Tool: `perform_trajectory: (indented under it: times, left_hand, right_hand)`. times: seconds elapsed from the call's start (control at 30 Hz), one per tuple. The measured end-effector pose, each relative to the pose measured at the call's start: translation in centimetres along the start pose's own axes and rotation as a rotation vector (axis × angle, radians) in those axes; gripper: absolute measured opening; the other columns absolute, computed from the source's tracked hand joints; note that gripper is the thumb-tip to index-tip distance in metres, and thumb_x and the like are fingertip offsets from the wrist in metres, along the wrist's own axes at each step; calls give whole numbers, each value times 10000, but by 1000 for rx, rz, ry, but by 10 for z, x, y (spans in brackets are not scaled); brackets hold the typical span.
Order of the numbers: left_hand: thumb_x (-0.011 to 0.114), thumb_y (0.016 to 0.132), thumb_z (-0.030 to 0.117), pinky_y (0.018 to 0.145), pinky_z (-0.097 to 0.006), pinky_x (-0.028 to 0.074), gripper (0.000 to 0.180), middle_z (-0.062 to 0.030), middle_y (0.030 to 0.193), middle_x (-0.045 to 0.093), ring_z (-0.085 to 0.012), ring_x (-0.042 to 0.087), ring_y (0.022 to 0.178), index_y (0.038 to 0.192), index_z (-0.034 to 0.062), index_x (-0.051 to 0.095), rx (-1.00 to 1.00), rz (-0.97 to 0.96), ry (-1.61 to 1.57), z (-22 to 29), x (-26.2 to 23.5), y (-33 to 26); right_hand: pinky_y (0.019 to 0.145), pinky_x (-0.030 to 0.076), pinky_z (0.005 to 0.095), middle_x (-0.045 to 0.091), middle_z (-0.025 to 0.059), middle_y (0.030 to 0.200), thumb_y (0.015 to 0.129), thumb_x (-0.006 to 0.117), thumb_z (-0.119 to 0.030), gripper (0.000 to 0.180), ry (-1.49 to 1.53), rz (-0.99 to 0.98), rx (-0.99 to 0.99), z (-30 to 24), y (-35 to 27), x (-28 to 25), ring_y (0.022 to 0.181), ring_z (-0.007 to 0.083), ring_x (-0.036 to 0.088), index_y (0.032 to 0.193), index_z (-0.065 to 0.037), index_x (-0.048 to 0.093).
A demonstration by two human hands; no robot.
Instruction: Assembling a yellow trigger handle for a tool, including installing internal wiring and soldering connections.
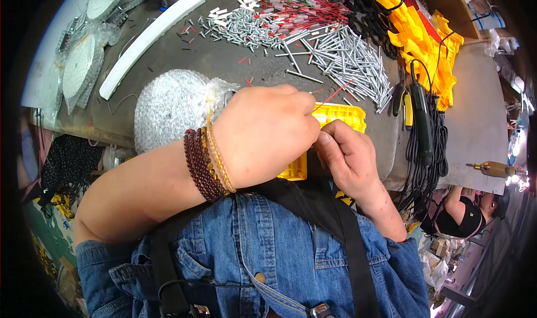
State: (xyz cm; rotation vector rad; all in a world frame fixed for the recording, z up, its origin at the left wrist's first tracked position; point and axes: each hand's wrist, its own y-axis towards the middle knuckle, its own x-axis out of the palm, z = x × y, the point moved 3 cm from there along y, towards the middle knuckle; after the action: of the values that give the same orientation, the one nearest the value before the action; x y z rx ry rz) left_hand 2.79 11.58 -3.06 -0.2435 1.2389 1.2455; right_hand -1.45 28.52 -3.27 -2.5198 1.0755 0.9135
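Observation:
My left hand (pixel 271 136), with beaded bracelets on its wrist, is closed in a pinch over a yellow plastic housing (pixel 356 116). A thin red wire (pixel 335 95) sticks out at its fingertips, pointing up and right. Close against it, my right hand (pixel 353 158) is also closed, thumb against the curled index finger. Whatever lies between the right fingertips is hidden. The housing, partly covered by both hands, sits at the bench's near edge. Left of my left hand rests a round bundle in bubble wrap (pixel 168 108).
Across the grey bench (pixel 224 65) lie a pile of short screws (pixel 240 31), long bolts (pixel 347 58) and red wires with white connectors (pixel 305 10). A white curved strip (pixel 151 44) lies left. Yellow parts (pixel 419 44) and a corded black tool (pixel 420 116) are right; a person (pixel 461 212) sits beyond.

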Motion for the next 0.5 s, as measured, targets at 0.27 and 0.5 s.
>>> perform_trajectory:
  times: [0.27,0.5]
  left_hand:
    - [748,691,142,641,-402,500,227,-90,820,564,-294,604,775,799,60,567,-43,72,20,1,4,-2]
    - [754,706,162,638,-400,494,245,-89,814,550,-297,603,768,797,68,547,-59,92,-11,-1,-1,0]
  right_hand:
    - [495,412,351,539,82,587,982,561,-165,255,63,-4,74,4,-1,2,500,217,542,770,-24,547]
    - [461,407,289,566,23,597,1002,549,-268,325,364,12,345,24,-15,-24,476,124,521,769,-46,596]
